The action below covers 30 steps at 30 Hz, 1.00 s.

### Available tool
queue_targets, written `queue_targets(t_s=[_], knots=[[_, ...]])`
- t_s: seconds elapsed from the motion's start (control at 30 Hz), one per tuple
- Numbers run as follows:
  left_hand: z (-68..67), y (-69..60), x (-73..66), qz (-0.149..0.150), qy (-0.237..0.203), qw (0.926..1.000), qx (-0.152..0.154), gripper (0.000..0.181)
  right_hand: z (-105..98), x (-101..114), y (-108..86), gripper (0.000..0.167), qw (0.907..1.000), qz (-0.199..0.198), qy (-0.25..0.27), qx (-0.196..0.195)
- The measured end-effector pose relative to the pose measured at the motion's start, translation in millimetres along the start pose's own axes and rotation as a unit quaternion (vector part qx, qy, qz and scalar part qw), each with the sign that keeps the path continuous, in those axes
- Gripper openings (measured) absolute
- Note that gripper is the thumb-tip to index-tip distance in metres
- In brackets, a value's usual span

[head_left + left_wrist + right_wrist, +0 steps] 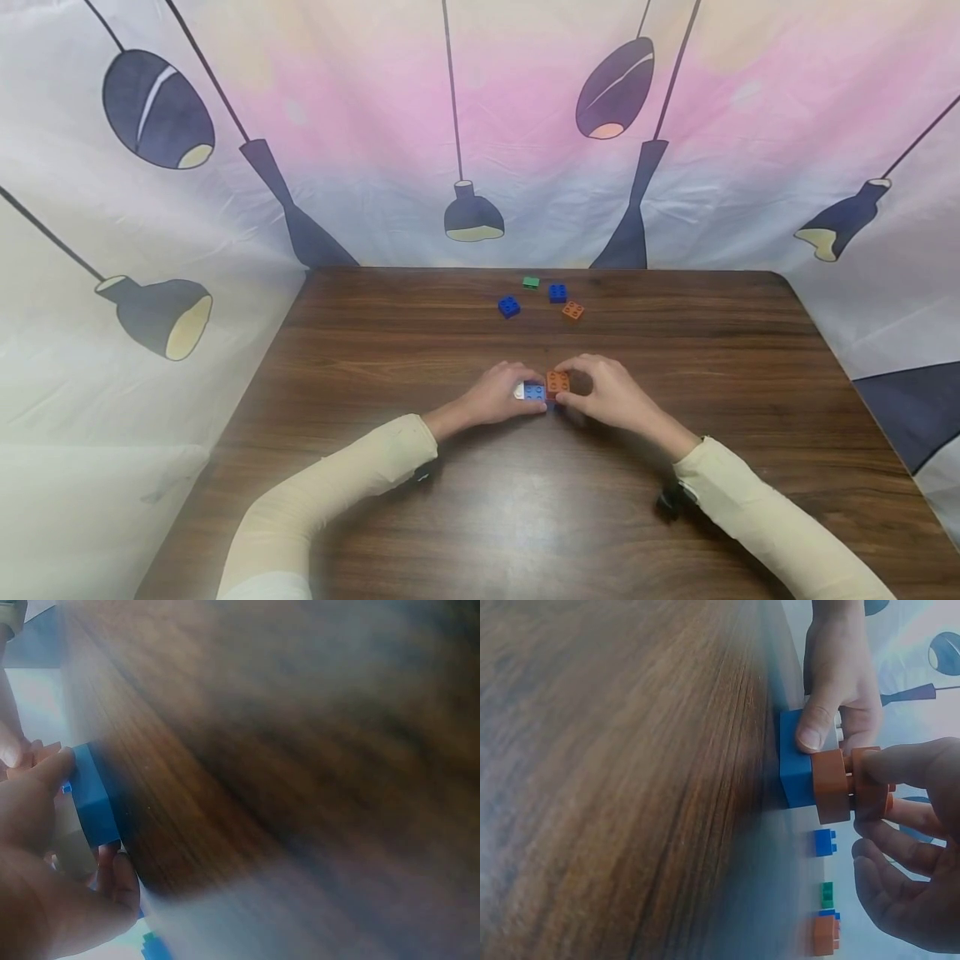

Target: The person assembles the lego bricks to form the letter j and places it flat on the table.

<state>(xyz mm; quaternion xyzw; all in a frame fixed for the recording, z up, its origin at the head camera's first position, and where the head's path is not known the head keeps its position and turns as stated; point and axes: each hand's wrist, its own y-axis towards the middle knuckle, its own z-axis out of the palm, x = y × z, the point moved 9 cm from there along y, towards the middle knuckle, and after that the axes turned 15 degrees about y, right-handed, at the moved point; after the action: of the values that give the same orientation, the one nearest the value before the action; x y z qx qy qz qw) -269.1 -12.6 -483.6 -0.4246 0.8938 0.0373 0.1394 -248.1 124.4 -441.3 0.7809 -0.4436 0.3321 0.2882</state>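
Observation:
A small stack of toy building bricks sits between my hands on the table. Its bottom is a blue brick [795, 780], steadied by my left hand [495, 395], whose thumb presses its side. A light-blue brick [534, 392] and a white brick [518, 391] show between the left fingers. On the blue brick's right end sits an orange brick [831, 787]. Over it my right hand [611, 393] pinches a second orange brick [868, 787] between thumb and fingers. A narrow gap with studs shows between the two orange bricks.
Toward the back of the wooden table [375, 333] lie loose bricks: a blue one [508, 307], another blue one [557, 292], a green one [531, 282] and an orange one [573, 310]. A cloth backdrop [390, 100] with printed lamps hangs behind the table.

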Motion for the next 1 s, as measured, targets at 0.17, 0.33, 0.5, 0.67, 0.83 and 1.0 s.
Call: queue_targets(t_s=[0.17, 0.33, 0.5, 0.67, 0.83, 1.0], knots=[[-0.6, -0.5, -0.2, 0.001, 0.0, 1.0, -0.002, 0.046, 0.6, 0.6, 0.5, 0.038, 1.0, -0.007, -0.002, 0.003], [-0.6, -0.5, 0.3, 0.002, 0.001, 1.0, -0.003, 0.046, 0.5, 1.4, 1.6, 0.037, 0.9999, -0.009, -0.006, 0.007], [-0.6, -0.7, 0.4, 0.003, -0.002, 1.0, -0.007, 0.047, 1.0, 0.8, 3.2, 0.037, 1.0, -0.003, -0.005, 0.008], [-0.3, -0.5, 0.8, -0.003, -0.001, 1.0, -0.007, 0.047, 1.3, -1.1, 3.4, 0.036, 1.0, 0.001, 0.001, 0.008], [-0.9, -0.2, -0.3, 0.0, -0.002, 1.0, -0.007, 0.047, 0.7, -3.1, 2.6, 0.036, 0.9999, 0.009, 0.01, 0.005], [-1.6, -0.8, -0.6, 0.001, -0.006, 1.0, -0.006, 0.046, 1.6, -3.6, 1.9, 0.036, 0.9999, 0.01, 0.012, 0.004]])
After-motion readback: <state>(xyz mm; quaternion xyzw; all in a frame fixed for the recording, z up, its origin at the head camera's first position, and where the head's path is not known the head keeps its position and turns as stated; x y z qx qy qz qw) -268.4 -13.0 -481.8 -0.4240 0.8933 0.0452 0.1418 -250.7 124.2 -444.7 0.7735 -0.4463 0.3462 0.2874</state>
